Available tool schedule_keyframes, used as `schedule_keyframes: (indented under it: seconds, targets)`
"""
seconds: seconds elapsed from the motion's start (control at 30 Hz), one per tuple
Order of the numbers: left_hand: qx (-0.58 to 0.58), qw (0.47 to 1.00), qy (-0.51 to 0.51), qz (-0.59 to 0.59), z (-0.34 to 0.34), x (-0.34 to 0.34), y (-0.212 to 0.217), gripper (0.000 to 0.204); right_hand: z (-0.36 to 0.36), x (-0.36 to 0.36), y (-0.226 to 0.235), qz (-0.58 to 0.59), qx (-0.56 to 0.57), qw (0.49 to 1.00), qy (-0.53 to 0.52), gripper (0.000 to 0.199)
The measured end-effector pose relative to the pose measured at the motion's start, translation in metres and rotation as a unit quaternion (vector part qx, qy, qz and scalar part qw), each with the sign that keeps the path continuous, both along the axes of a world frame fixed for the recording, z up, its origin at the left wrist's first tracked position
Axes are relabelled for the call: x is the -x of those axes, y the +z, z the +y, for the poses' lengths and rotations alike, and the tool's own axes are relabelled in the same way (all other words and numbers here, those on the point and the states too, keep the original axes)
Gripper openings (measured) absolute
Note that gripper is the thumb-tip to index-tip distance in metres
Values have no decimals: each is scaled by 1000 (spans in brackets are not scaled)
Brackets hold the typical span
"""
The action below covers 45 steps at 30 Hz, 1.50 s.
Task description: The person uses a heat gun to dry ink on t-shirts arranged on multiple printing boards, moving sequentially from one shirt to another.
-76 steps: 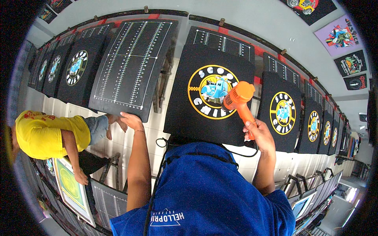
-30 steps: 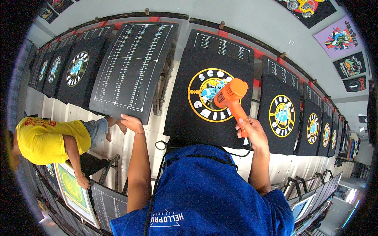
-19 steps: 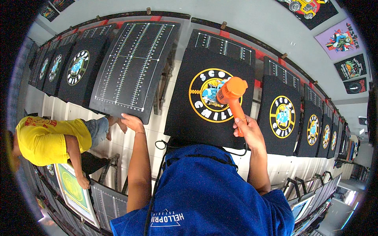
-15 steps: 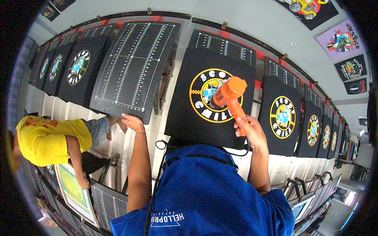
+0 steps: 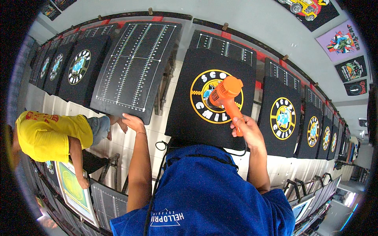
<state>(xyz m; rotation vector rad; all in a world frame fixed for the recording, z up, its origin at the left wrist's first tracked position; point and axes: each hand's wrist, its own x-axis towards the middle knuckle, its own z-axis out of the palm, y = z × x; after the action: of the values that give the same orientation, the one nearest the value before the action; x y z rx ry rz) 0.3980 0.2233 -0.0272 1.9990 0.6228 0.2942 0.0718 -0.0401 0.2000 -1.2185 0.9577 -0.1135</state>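
My right hand (image 5: 250,133) is wrapped round the handle of an orange heat gun (image 5: 227,93). The gun's nozzle points down-left over a round printed badge on a black T-shirt (image 5: 183,106), which lies on a sloping board; the gun covers part of the print. At the left, my left hand (image 5: 134,123) holds the near lower edge of a bare black printing board (image 5: 130,67) marked with white scale lines. Its thumb lies over the edge, and the other fingers are mostly hidden.
More boards carry black shirts with the same badge, to the right (image 5: 282,118) and the left (image 5: 78,67). A person in a yellow shirt (image 5: 55,135) bends at the left, one hand by a framed screen (image 5: 75,192). A black cord (image 5: 156,188) hangs beside my blue shirt.
The heat gun and my right hand have shifted slightly left over the print. My left hand stays at the board's edge. The person's hand beside the framed screen has barely moved.
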Motion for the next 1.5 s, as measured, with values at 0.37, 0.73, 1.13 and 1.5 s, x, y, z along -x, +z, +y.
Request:
schedule_keyframes:
  seconds: [0.37, 0.73, 1.13, 1.5]
  targets:
    - [-16, 997, -15, 69, -2, 1, 12, 73, 36, -14, 8, -14, -59, 990, 124, 34]
    - [28, 998, -46, 33, 15, -7, -22, 69, 20, 73, 16, 29, -13, 999, 0, 33]
    - [219, 969, -111, -10, 24, -7, -10, 62, -18, 36, 3, 34, 72, 979, -187, 34]
    - [290, 955, -62, 3, 41, -44, 6, 74, -18, 29, 5, 51, 71, 975, -204, 36]
